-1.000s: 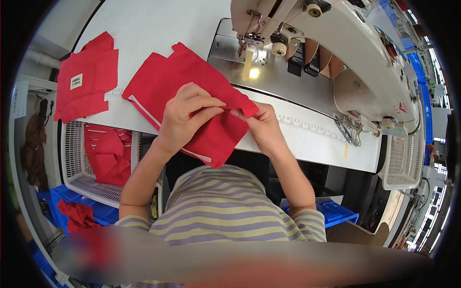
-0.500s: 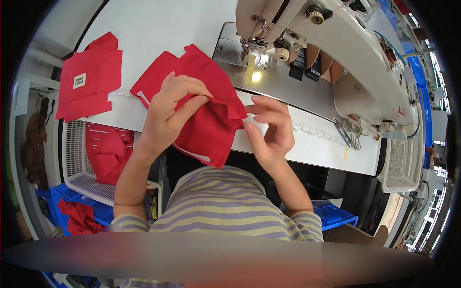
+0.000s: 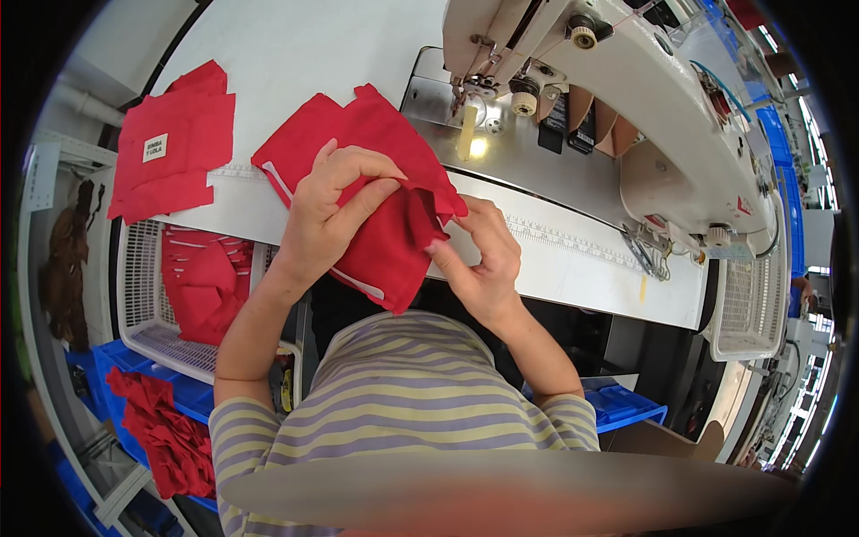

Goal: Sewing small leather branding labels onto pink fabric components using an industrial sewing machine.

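Note:
Between my hands, at the table's front edge, is a red fabric piece (image 3: 380, 125) with white strips along two of its edges. My left hand (image 3: 335, 210) is closed in a pinch on its middle, thumb against forefinger. My right hand (image 3: 490, 264) grips the right edge, with the thumb below and the fingers above a folded-over flap. The near corner of the cloth hangs over the edge in front of my striped shirt. Just beyond it stands a white sewing machine (image 3: 662, 98), its needle area above a metal plate.
Flat red pieces with a white label (image 3: 174, 183) lie on the left of the table. Below them a white basket (image 3: 139, 286) holds more red cloth. Crumpled red fabric (image 3: 165, 438) rests on a blue crate. Small scissors (image 3: 641, 253) lie near another white basket (image 3: 750, 309).
My right hand has moved left and closed on the cloth's right edge, folding a flap over. My left hand keeps its pinch. More of the crumpled red fabric at lower left now shows.

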Demonstrator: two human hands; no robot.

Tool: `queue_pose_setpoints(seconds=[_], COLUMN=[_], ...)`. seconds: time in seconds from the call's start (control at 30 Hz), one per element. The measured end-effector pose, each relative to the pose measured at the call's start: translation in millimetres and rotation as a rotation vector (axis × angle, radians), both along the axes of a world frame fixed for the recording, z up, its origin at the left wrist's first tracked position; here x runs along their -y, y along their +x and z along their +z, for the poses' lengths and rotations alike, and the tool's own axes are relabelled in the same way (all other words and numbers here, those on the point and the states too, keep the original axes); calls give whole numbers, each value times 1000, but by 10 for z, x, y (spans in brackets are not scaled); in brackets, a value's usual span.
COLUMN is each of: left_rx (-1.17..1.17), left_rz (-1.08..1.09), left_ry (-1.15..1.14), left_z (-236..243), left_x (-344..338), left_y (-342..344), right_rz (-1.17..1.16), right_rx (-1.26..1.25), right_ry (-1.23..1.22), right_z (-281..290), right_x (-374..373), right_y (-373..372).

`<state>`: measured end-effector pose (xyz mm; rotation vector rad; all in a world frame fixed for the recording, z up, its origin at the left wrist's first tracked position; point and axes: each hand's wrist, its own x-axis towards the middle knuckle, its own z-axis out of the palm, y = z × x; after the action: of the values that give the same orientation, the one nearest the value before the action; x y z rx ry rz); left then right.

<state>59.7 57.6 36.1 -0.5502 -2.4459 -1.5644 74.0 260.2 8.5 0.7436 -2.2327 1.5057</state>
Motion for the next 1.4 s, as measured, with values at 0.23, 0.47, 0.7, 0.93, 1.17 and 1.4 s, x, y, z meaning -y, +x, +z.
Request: queue_pose_setpoints(seconds=[0.23,0.47,0.7,0.93,1.17,1.4], left_rx=[-17,150,293,424,330,276], left_rz=[151,14,-94,-140,-203,-239], left_ry=[390,52,198,181,122,101], left_z=[-133,95,174,321,424,462], left_x=[-142,337,214,236,201,242], left_y=[34,-77,-77,-164,-164,-204], right_rz=[125,122,237,76,152,222], right_rx=[471,543,717,-262,72,202], right_ry=[-954,-232,-470,196,187,166], right_z=[-14,164,129,260,348,422], right_x=[360,78,18,-6,-43,-80], right_y=[-7,-78,-128,-171,-120,-140])
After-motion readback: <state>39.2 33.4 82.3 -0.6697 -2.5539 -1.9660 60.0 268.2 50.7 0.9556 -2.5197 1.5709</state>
